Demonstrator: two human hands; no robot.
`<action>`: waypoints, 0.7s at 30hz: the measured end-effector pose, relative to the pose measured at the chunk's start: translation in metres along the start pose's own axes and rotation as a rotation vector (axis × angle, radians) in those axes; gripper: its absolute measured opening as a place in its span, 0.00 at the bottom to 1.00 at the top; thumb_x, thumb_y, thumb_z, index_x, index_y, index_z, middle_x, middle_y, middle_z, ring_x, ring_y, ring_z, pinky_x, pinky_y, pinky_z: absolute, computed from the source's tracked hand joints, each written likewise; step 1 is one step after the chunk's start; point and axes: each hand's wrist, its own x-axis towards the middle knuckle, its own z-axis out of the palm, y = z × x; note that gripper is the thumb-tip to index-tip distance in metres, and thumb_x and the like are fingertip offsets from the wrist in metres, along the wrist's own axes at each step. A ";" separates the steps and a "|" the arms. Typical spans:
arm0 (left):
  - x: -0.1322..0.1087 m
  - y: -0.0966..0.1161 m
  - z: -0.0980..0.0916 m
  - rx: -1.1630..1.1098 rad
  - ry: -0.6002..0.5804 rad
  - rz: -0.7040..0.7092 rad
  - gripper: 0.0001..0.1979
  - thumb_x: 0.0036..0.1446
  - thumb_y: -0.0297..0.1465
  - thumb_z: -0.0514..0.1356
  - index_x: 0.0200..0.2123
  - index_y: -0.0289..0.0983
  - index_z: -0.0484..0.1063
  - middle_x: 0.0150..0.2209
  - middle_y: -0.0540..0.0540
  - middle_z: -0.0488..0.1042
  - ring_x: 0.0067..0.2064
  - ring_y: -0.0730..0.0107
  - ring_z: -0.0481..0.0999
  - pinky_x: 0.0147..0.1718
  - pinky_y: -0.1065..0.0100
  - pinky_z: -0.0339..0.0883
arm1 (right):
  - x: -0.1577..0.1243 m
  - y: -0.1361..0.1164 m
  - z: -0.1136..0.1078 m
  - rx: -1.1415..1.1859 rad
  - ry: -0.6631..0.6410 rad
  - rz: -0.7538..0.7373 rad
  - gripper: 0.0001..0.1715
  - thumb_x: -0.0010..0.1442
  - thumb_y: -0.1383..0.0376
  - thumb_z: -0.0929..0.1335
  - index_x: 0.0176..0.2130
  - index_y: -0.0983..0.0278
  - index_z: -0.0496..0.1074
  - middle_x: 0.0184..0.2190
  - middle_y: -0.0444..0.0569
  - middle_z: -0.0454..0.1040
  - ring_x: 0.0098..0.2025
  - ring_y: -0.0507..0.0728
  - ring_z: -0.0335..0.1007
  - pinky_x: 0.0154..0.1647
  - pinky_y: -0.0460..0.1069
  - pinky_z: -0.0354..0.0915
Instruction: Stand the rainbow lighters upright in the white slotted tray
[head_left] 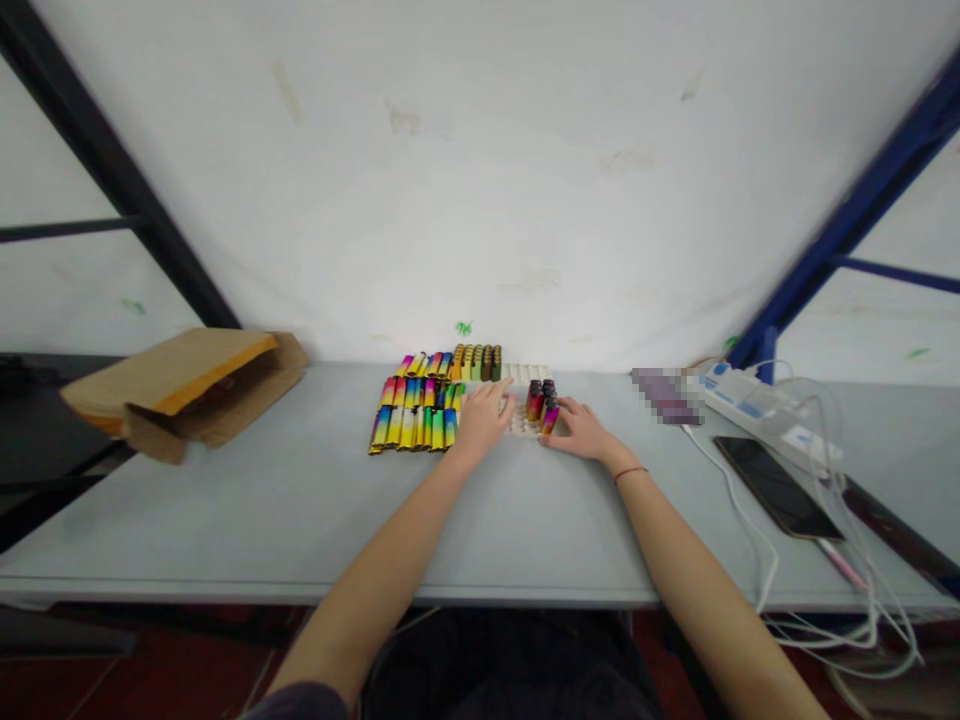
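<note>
Where both hands rest, a grey table [225, 520] meets a white wall [480, 180]

Glossy iridescent tubes [414, 415], matt grey table [300, 500]

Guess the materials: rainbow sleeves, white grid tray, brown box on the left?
Rainbow sleeves: likely metal or metallised plastic, glossy; they throw bright highlights across the colour gradient.
White grid tray: probably moulded plastic or foam, matte, with regular cells; too small to tell which.
Brown box: corrugated cardboard, dull, with a folded open flap.
The left hand rests on the tray.
</note>
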 end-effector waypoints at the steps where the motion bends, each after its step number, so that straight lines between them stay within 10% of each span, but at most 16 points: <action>1: 0.000 -0.003 -0.003 0.084 0.019 -0.071 0.20 0.68 0.34 0.50 0.57 0.38 0.72 0.51 0.40 0.78 0.54 0.54 0.71 0.52 0.55 0.61 | 0.000 0.000 -0.001 0.001 -0.004 0.001 0.43 0.59 0.45 0.69 0.64 0.67 0.65 0.65 0.65 0.62 0.67 0.71 0.56 0.66 0.65 0.53; 8: 0.000 -0.026 -0.018 0.442 -0.050 -0.326 0.19 0.65 0.30 0.49 0.46 0.32 0.79 0.55 0.31 0.73 0.57 0.43 0.64 0.49 0.48 0.58 | -0.001 -0.004 -0.005 0.006 -0.024 0.007 0.43 0.59 0.44 0.68 0.63 0.68 0.66 0.65 0.65 0.62 0.67 0.70 0.56 0.67 0.64 0.52; 21: 0.000 -0.030 -0.004 0.300 0.018 -0.190 0.14 0.64 0.28 0.52 0.43 0.37 0.78 0.43 0.31 0.80 0.51 0.42 0.70 0.53 0.39 0.55 | -0.001 -0.001 -0.003 0.009 -0.010 -0.002 0.42 0.59 0.44 0.69 0.63 0.66 0.66 0.65 0.64 0.62 0.67 0.71 0.56 0.66 0.65 0.53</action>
